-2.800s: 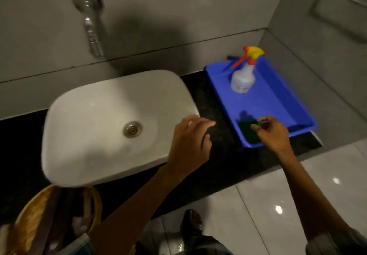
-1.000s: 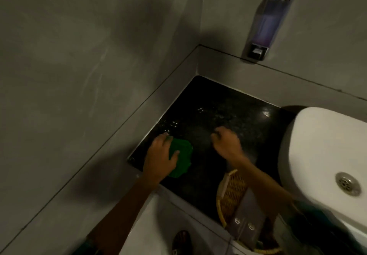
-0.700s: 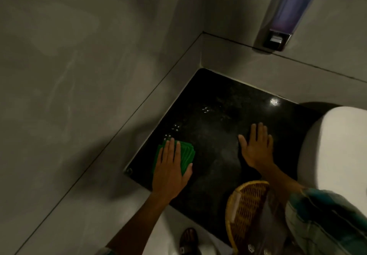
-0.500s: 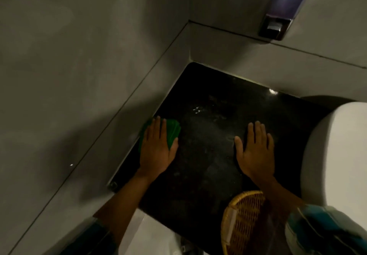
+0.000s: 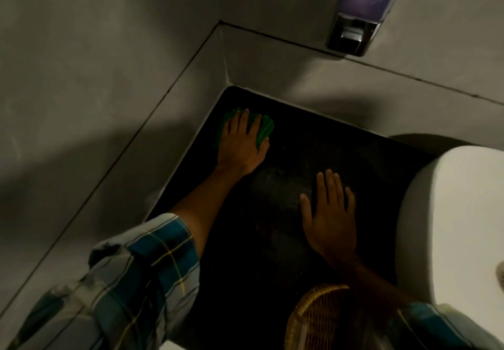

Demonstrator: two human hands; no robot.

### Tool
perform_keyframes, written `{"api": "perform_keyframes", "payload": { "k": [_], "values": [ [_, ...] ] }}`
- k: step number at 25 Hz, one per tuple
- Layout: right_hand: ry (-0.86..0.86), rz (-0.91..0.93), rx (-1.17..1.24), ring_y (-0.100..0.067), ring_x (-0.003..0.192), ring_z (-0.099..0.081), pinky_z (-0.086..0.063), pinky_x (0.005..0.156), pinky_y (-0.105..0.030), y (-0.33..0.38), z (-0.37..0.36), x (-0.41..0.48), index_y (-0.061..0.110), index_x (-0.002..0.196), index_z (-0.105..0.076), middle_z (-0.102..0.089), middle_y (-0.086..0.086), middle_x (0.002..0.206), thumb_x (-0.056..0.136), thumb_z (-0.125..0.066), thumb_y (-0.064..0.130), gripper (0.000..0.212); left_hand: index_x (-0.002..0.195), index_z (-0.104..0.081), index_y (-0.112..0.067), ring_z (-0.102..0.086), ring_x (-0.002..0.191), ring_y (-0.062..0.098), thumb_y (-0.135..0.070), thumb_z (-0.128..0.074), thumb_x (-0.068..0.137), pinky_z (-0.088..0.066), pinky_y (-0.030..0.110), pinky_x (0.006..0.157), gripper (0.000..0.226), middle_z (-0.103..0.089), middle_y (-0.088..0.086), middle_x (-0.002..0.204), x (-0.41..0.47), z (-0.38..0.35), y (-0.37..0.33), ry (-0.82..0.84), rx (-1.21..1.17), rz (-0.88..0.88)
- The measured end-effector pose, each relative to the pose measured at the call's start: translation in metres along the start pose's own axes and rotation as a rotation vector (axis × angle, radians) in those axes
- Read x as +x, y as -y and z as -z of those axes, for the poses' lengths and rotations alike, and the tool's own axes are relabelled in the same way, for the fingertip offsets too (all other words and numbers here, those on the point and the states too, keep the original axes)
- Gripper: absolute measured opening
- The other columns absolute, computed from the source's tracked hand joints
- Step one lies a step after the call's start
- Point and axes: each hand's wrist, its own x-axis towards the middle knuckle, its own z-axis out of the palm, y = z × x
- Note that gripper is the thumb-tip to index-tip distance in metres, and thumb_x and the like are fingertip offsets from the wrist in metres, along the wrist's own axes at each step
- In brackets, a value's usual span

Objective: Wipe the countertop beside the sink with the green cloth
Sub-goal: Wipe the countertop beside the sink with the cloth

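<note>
At the far-left corner of the dark speckled stone countertop [image 5: 286, 213], toward eleven o'clock from the wearer, the left hand [image 5: 241, 142] lies flat, fingers extended and slightly spread, pressing down on the folded green cloth [image 5: 264, 129]. It is not gripping the cloth; the palm and fingers pin it against the stone. Green fabric shows past the fingertips and along the right side of the hand, so most of the cloth sits beneath the fingers, close against the grey side wall [image 5: 109, 90] and near the back wall joint.

The right hand [image 5: 331, 221] rests open and flat on bare countertop at about one o'clock, holding nothing, well apart from the cloth and just beside the white rounded ceramic sink basin [image 5: 450, 227]. It appears to serve as a brace.

The cloth lies toward ten o'clock from the right hand, directly under the left. The left arm, in a rolled blue plaid sleeve [image 5: 141, 268], runs from seven o'clock toward the corner, and the cloth's visible long edge lies roughly across that line. In my judgement, the unwiped span lies between the cloth and the basin, so the coming stroke belongs to the left hand, sweeping toward three or five o'clock. A woven wicker basket [image 5: 319, 319] at the near edge may obstruct a pull straight back.
</note>
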Motion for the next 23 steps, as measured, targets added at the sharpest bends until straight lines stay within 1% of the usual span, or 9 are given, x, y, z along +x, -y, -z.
{"api": "perform_keyframes", "payload": {
  "k": [3, 6, 9, 11, 13, 15, 18, 21, 23],
  "values": [
    [0.000, 0.006, -0.013, -0.020, 0.146, -0.020, -0.010, 0.117, -0.040, 0.000, 0.000, 0.001, 0.013, 0.146, -0.030, -0.031, -0.009, 0.156, 0.096, -0.023, 0.052, 0.064, 0.145, -0.035, -0.012, -0.027, 0.144, 0.035, -0.042, -0.046, 0.090, -0.022, 0.048, 0.117, 0.064, -0.029, 0.018, 0.157, -0.046, 0.005, 0.015, 0.007, -0.045, -0.041],
    [0.008, 0.020, 0.009, -0.022, 0.146, -0.020, -0.014, 0.118, -0.043, -0.004, 0.001, 0.000, 0.012, 0.146, -0.031, -0.031, -0.011, 0.156, 0.096, -0.026, 0.051, 0.064, 0.144, -0.039, -0.013, -0.032, 0.143, 0.034, -0.040, -0.046, 0.087, -0.027, 0.048, 0.115, 0.063, -0.035, 0.018, 0.154, -0.118, 0.009, 0.032, -0.001, -0.036, 0.053],
    [0.003, 0.018, 0.010, -0.023, 0.146, -0.022, -0.017, 0.117, -0.045, -0.002, 0.005, -0.002, 0.010, 0.145, -0.033, -0.033, -0.012, 0.155, 0.095, -0.027, 0.051, 0.065, 0.144, -0.039, -0.014, -0.032, 0.143, 0.032, -0.043, -0.041, 0.089, -0.028, 0.047, 0.115, 0.062, -0.034, 0.016, 0.155, -0.199, 0.018, 0.058, 0.008, -0.004, 0.141],
    [0.007, 0.014, 0.011, -0.024, 0.145, -0.023, -0.017, 0.117, -0.045, -0.001, 0.006, -0.002, 0.009, 0.145, -0.033, -0.034, -0.013, 0.154, 0.095, -0.027, 0.051, 0.065, 0.145, -0.038, -0.015, -0.032, 0.142, 0.031, -0.048, -0.034, 0.092, -0.027, 0.043, 0.114, 0.063, -0.034, 0.015, 0.155, -0.250, 0.024, 0.078, 0.039, 0.031, 0.154],
    [0.010, 0.010, 0.019, -0.025, 0.145, -0.024, -0.017, 0.117, -0.045, 0.001, 0.006, -0.003, 0.009, 0.145, -0.034, -0.034, -0.013, 0.154, 0.095, -0.027, 0.050, 0.064, 0.145, -0.036, -0.015, -0.031, 0.141, 0.029, -0.053, -0.023, 0.095, -0.023, 0.039, 0.113, 0.064, -0.036, 0.015, 0.154, -0.274, 0.029, 0.093, 0.073, 0.076, 0.132],
    [0.017, 0.000, 0.025, -0.025, 0.145, -0.023, -0.017, 0.118, -0.046, 0.003, 0.006, -0.003, 0.008, 0.145, -0.034, -0.034, -0.014, 0.154, 0.096, -0.027, 0.050, 0.065, 0.145, -0.036, -0.013, -0.030, 0.142, 0.030, -0.053, -0.021, 0.095, -0.021, 0.039, 0.114, 0.066, -0.035, 0.016, 0.154, -0.266, 0.029, 0.096, 0.086, 0.075, 0.089],
    [0.021, -0.002, 0.035, -0.025, 0.146, -0.023, -0.019, 0.118, -0.048, 0.004, 0.009, -0.003, 0.007, 0.144, -0.035, -0.034, -0.015, 0.154, 0.095, -0.026, 0.050, 0.066, 0.143, -0.041, -0.009, -0.032, 0.142, 0.033, -0.047, -0.035, 0.093, -0.026, 0.043, 0.116, 0.063, -0.035, 0.019, 0.153, -0.216, 0.027, 0.086, 0.055, 0.040, 0.051],
    [0.044, -0.013, 0.043, -0.025, 0.146, -0.022, -0.020, 0.118, -0.048, 0.007, 0.012, -0.003, 0.008, 0.145, -0.034, -0.033, -0.013, 0.155, 0.095, -0.026, 0.050, 0.066, 0.141, -0.043, -0.006, -0.037, 0.138, 0.040, -0.042, -0.040, 0.091, -0.034, 0.050, 0.113, 0.061, -0.039, 0.024, 0.150, -0.138, 0.022, 0.070, 0.025, 0.020, 0.072],
    [0.049, -0.007, 0.041, -0.023, 0.147, -0.021, -0.019, 0.119, -0.047, 0.005, 0.012, -0.001, 0.009, 0.146, -0.033, -0.032, -0.012, 0.155, 0.094, -0.026, 0.050, 0.066, 0.143, -0.040, -0.006, -0.034, 0.140, 0.040, -0.041, -0.041, 0.093, -0.029, 0.051, 0.115, 0.061, -0.035, 0.024, 0.152, -0.073, 0.018, 0.057, 0.040, 0.006, 0.088]
  ]
}}
